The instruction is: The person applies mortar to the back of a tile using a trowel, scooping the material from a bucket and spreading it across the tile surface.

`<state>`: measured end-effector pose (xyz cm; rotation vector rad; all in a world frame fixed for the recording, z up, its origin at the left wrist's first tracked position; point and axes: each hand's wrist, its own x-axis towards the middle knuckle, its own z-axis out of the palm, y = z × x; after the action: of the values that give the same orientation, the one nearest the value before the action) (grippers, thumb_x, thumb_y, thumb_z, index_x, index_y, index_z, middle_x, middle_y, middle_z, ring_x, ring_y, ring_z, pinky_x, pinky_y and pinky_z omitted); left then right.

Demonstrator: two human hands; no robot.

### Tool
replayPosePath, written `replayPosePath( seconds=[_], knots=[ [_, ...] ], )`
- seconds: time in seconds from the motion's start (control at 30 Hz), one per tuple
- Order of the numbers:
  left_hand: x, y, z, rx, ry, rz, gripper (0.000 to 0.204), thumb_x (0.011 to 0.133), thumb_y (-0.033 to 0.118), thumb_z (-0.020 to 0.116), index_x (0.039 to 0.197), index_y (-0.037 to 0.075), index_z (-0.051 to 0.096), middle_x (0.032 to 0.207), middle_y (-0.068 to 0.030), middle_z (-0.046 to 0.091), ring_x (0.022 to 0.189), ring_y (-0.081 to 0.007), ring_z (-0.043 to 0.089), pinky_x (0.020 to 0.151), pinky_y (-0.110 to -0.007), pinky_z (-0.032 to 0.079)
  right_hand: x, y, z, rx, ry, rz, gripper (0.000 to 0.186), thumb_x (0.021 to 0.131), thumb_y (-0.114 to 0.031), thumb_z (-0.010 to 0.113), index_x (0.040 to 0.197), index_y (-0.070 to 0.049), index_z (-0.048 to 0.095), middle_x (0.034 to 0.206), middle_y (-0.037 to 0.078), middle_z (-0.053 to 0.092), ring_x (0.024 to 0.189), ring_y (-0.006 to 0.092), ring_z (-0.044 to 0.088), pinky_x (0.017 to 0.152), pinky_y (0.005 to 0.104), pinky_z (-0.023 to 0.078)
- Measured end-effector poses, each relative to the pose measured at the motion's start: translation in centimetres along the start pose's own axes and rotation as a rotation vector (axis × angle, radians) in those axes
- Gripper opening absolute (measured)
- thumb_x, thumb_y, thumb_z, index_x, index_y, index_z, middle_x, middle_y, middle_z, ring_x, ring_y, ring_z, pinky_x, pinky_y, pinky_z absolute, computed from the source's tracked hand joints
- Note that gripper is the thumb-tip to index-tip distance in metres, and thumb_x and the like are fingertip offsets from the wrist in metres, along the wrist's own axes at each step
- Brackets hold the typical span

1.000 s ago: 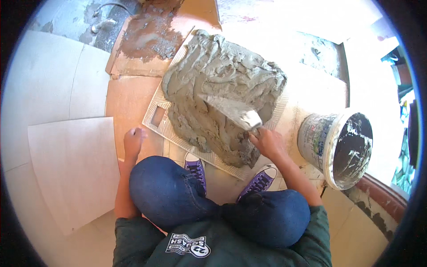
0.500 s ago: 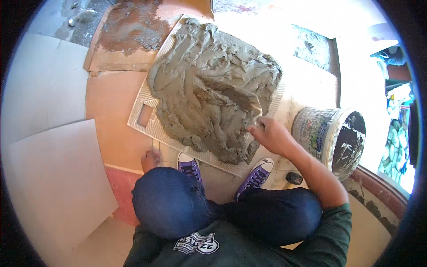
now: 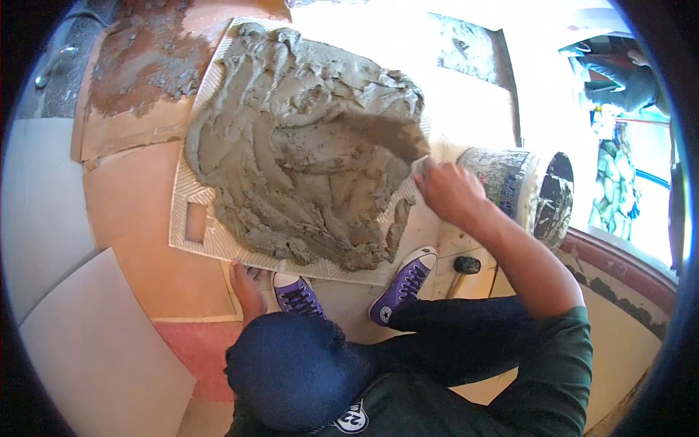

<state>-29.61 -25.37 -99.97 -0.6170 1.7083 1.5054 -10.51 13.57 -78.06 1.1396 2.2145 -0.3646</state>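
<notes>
A large tile (image 3: 191, 251) with a ridged back lies in front of my shoes. Thick grey wet mortar (image 3: 313, 167) covers most of it, heaped and streaked. My right hand (image 3: 450, 191) is closed around the handle of a trowel (image 3: 399, 137) at the tile's right side. Its blade, smeared and dark, rests in the mortar. My left hand (image 3: 247, 290) is low beside my left knee, its fingers at the tile's near edge and seeming to grip it; the fingertips are partly hidden.
A mortar-stained bucket (image 3: 502, 175) lies on its side at right. A black-headed mallet (image 3: 467, 265) is beside my right shoe (image 3: 408, 284). Pale panels (image 3: 102, 342) lie at left; a stained brown board (image 3: 145, 65) is at far left. A doorway sill (image 3: 619, 269) runs along the right.
My right hand has drawn the trowel up and outward to the tile's right edge, smoothing the mortar's middle. My left hand has come to the tile's near edge. The view has shifted.
</notes>
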Motion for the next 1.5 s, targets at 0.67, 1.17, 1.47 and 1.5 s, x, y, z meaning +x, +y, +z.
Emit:
replayPosePath(
  seconds=[0.67, 1.17, 1.47, 1.5],
  knots=[
    [-0.8, 1.2, -0.5, 0.091, -0.062, 0.095, 0.05, 0.104, 0.046, 0.049, 0.128, 0.001, 0.05, 0.113, -0.0124, 0.06, 0.098, -0.0249, 0.061, 0.08, -0.037, 0.051, 0.6, 2.6, -0.3, -0.047, 0.047, 0.119, 0.043, 0.101, -0.04, 0.048, 0.109, -0.001, 0.064, 0.096, 0.027, 0.07, 0.093, 0.0458, 0.068, 0.083, 0.0546, 0.055],
    [-1.1, 1.4, 0.2, 0.129, -0.026, 0.079, 0.05, 0.107, 0.044, 0.044, 0.13, 0.001, 0.049, 0.115, -0.0146, 0.061, 0.099, -0.0261, 0.061, 0.082, -0.038, 0.049, 1.4, 3.4, -3.9, 0.224, -0.051, 0.15, 0.042, 0.102, -0.034, 0.051, 0.095, 0.003, 0.07, 0.083, 0.025, 0.071, 0.082, 0.0408, 0.071, 0.08, 0.0495, 0.057],
    [-0.3, 1.1, -0.5, 0.148, -0.039, 0.061, 0.051, 0.107, 0.044, 0.044, 0.131, -0.001, 0.049, 0.112, -0.0148, 0.061, 0.097, -0.0257, 0.061, 0.081, -0.037, 0.05, 4.7, 6.5, -2.6, 0.139, 0.149, 0.202, 0.045, 0.101, -0.032, 0.052, 0.091, 0.008, 0.07, 0.087, 0.028, 0.07, 0.08, 0.0397, 0.072, 0.079, 0.0497, 0.058],
    [-0.1, 1.1, -0.8, 0.144, -0.023, 0.069, 0.05, 0.107, 0.044, 0.045, 0.13, 0.0, 0.05, 0.111, -0.0145, 0.061, 0.096, -0.0253, 0.061, 0.081, -0.037, 0.05, 5.4, 6.6, -3.2, 0.193, 0.056, 0.282, 0.047, 0.101, -0.032, 0.051, 0.091, 0.01, 0.069, 0.084, 0.028, 0.071, 0.074, 0.0379, 0.073, 0.078, 0.049, 0.058]
  ],
)
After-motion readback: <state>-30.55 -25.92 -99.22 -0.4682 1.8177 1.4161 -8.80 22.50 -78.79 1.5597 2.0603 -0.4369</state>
